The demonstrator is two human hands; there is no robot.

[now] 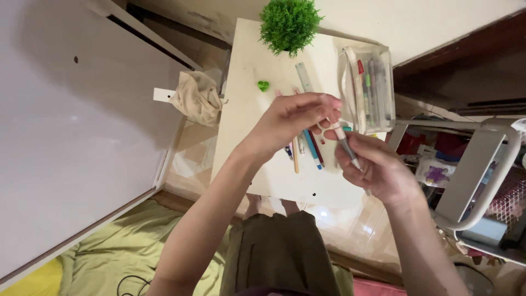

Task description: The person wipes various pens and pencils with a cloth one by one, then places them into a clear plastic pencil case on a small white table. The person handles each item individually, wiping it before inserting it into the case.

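Note:
Both my hands meet above a small white table (249,82). My right hand (378,167) grips the barrel of a grey pen (348,148). My left hand (296,119) pinches the pen's white upper end with its fingertips. Under the hands lie several pens and pencils (307,151) on the table. A clear pencil case (368,87) with more pens inside lies at the table's right side, and a pale ruler (303,77) lies left of it.
A green artificial plant (289,23) stands at the table's far edge, with a small green heart-shaped object (263,85) near it. A beige cloth (196,97) hangs at the left. A white metal cart (476,170) with items stands to the right. A green sheet (131,246) covers the floor.

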